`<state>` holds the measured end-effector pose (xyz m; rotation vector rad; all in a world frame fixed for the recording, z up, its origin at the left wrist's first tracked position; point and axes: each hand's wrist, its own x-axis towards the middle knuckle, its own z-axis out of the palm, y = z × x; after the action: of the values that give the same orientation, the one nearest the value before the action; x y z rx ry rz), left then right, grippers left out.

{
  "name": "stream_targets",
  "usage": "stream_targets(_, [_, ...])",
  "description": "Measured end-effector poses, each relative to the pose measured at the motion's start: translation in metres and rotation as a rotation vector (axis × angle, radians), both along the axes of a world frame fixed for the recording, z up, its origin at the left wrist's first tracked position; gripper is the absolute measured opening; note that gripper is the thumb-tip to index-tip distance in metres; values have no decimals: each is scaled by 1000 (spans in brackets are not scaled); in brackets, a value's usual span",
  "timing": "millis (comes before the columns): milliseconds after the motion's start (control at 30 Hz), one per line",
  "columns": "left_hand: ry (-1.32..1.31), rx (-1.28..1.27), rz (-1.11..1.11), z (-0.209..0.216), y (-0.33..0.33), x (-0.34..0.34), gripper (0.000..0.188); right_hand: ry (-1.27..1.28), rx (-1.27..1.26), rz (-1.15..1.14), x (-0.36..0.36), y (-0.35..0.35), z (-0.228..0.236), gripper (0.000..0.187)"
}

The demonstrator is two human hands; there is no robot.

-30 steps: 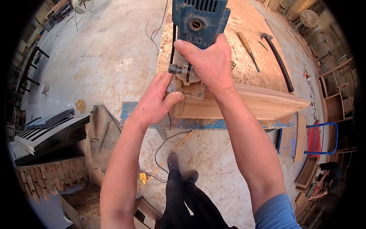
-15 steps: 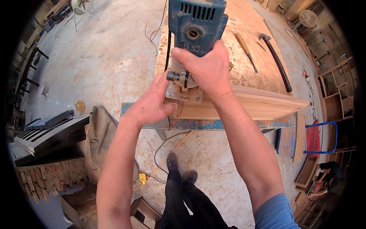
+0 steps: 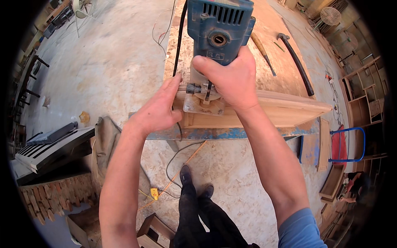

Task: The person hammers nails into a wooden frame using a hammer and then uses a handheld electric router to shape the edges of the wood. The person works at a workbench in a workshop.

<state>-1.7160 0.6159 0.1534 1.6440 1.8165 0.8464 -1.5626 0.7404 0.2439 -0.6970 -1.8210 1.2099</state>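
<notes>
My right hand (image 3: 237, 84) is wrapped round the blue body of a trim router (image 3: 221, 25). The router stands upright with its clear base plate (image 3: 204, 108) on the left end of a framed wooden panel (image 3: 277, 109), which is set on edge along the near side of the bench. My left hand (image 3: 157, 111) grips that same left end, fingers stretched along it and thumb bent in front, close beside the base plate. A black cord (image 3: 179, 45) runs past my left fingertips. The router's bit is hidden.
On the wooden bench top (image 3: 269, 49) lie a chisel (image 3: 263, 53) and a hammer (image 3: 297, 64). A cord and a yellow tape measure (image 3: 154, 193) are on the floor. Shelving (image 3: 364, 95) and a blue-framed trolley (image 3: 348, 144) stand right; another person (image 3: 357, 186) is at far right.
The router and my right hand have shifted slightly right along the panel's end. My left hand has moved slightly left, its thumb now apart from the base plate.
</notes>
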Motion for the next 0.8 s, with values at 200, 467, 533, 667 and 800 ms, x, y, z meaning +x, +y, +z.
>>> stream_targets(200, [60, -18, -83, 9, 2, -1, 110, -17, 11, -55, 18, 12, -3, 52])
stream_targets(467, [254, 17, -20, 12, 3, 5, 105, -65, 37, -63, 27, 20, 0, 52])
stream_targets(533, [371, 20, -17, 14, 5, 9, 100, -47, 6, -73, 26, 20, 0, 52])
stream_targets(667, [596, 86, 13, 16, 7, 25, 90, -72, 36, -79, 28, 20, 1, 53])
stream_targets(800, [628, 171, -22, 15, 11, 36, 80, -42, 41, -29, 28, 19, 0, 54])
